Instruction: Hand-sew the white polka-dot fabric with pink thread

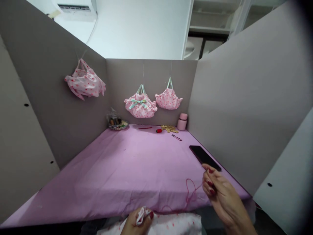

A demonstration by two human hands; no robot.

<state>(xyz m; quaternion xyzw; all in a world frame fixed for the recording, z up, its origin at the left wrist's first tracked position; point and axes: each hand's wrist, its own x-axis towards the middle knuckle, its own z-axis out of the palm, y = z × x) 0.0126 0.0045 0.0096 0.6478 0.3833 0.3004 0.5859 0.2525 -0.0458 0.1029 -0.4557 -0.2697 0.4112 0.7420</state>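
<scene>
Bottom centre: our left hand (133, 223) clamps spotted fabric (179, 223) | lower right: our right hand (221, 192), fingertips together, grips red thread (187, 198) | just above: phone (201, 156) on worktop (137, 163)

Your fabric (179, 224) is whitish with pinkish-red dots. Your thread (187, 198) is pinkish red. Your tablecloth (137, 160) is plain lilac.
</scene>
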